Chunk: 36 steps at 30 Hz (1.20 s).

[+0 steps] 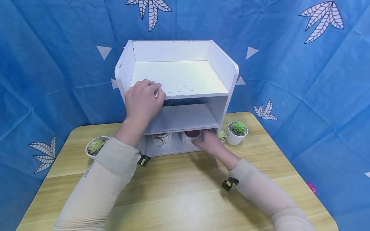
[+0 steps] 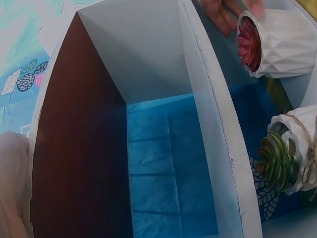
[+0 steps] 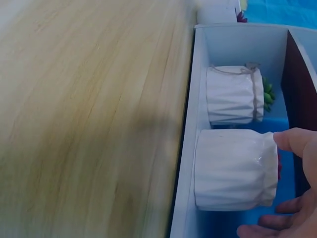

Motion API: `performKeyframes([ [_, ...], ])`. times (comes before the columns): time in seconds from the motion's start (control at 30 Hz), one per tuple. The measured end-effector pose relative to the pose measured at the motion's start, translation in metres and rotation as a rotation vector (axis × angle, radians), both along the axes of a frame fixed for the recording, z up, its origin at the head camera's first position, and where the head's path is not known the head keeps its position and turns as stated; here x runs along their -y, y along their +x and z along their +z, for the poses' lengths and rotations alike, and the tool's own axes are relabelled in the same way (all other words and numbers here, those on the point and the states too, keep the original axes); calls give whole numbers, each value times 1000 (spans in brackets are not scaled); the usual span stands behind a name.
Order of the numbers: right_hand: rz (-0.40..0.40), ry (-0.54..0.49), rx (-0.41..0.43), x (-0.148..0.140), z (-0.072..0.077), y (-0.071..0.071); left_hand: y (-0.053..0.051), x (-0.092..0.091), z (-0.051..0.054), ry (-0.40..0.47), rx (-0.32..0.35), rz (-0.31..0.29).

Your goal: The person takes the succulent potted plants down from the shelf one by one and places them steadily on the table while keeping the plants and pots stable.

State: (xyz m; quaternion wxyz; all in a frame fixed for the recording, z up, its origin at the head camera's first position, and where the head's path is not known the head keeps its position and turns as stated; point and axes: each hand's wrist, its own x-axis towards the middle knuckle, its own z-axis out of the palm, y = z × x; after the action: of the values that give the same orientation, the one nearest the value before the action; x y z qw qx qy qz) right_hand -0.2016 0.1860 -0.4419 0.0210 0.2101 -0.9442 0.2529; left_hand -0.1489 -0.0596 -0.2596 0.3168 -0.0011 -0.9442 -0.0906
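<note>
A small white shelf unit (image 1: 180, 117) stands on the wooden table. My left hand (image 1: 144, 99) rests on the left front of its top board, fingers bent; no thumb shows below that board in the left wrist view. In the bottom compartment, my right hand (image 1: 209, 142) is at a white ribbed pot (image 3: 235, 170) with a red succulent (image 2: 249, 44). The thumb (image 3: 292, 140) touches the pot's rim while the other fingers (image 3: 277, 220) stay apart from it. Beside it sits a twine-tied white pot (image 3: 232, 94) with a green succulent (image 2: 278, 161).
One potted succulent (image 1: 96, 146) stands left of the shelf. On the right are a white pot with a bright green succulent (image 1: 238, 129) and a partly hidden pale succulent (image 1: 222, 134). A blue patterned cloth (image 1: 57, 64) hangs behind the wooden table (image 1: 179, 192).
</note>
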Motion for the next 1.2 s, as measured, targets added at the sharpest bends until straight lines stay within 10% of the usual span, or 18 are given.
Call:
performKeyframes([
  [0.5,76,-210,52,8,-9,-12,0,0,-1,5,-1,-3],
  [1.2,-56,-193,192,20,-16,-18,1,0,0,-10,-11,3],
])
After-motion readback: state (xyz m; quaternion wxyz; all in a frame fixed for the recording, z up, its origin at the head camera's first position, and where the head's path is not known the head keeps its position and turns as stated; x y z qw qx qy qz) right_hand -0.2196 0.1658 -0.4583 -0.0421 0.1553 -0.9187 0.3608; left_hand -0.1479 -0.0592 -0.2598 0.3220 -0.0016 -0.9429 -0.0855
